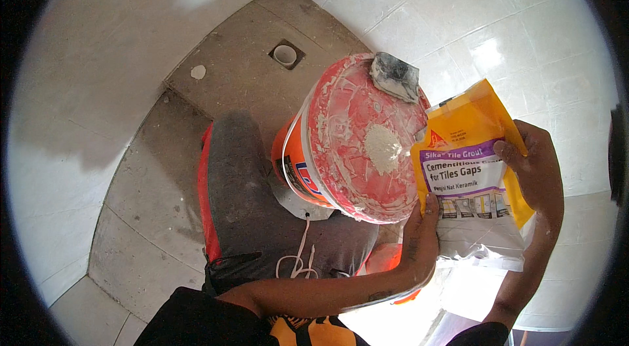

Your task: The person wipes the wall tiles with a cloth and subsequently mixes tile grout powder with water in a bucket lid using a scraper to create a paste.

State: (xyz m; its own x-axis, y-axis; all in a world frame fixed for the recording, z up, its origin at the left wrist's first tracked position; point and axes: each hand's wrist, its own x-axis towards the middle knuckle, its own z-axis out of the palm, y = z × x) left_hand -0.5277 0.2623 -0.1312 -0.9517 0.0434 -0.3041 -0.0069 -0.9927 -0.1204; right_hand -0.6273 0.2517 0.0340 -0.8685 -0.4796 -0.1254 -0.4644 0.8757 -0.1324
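Note:
My right hand (538, 166) grips the right side of a yellow, purple and white grout bag (468, 175), thumb on its front. My left hand (426, 225) is closed on the bag's lower left side. The bag is held tilted, its torn upper left corner beside the red lid (341, 149) of a bucket (303, 166). On that lid sits a small heap of pale grout powder (382, 149), close to the bag's corner. A dark grey flat piece (395, 77), smeared with pale residue, rests on the lid's far edge. Dried pale smears cover much of the lid.
The bucket stands in front of my bent leg (246, 195) in dark trousers. A white pipe end (285, 55) sits in a square floor hole. A pale chip (198, 72) lies on the dusty floor (223, 61). Pale tiled walls (458, 18) meet at the far corner.

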